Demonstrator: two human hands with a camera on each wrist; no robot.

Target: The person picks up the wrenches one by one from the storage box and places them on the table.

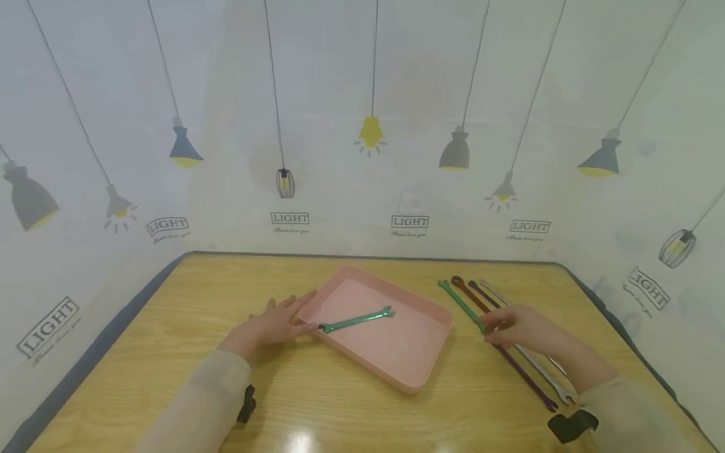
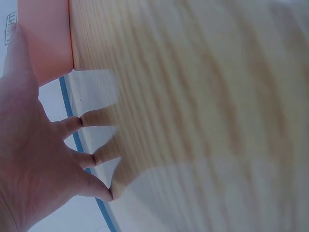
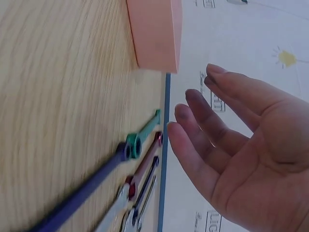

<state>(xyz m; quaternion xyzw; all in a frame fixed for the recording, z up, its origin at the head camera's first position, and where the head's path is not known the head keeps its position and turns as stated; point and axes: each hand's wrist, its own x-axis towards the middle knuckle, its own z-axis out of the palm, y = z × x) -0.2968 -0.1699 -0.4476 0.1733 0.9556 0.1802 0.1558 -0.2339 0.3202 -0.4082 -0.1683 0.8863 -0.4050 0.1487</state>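
Note:
A shallow pink tray lies at an angle on the table, with a green open-ended wrench inside, one end at the left rim. My left hand spreads its fingers beside the tray's left corner, thumb at the rim; fingertips meet the tabletop in the left wrist view. Over a row of wrenches to the right hovers my right hand, fingers loosely bent and holding nothing. Beneath it lie a green wrench, a red-brown wrench, a purple wrench and a silver wrench, partly covered by the hand.
Another dark purple wrench and a thin silver one lie on the row's right side. The wooden table ends at a dark-edged back border, where a pale wall covering printed with hanging lamps rises.

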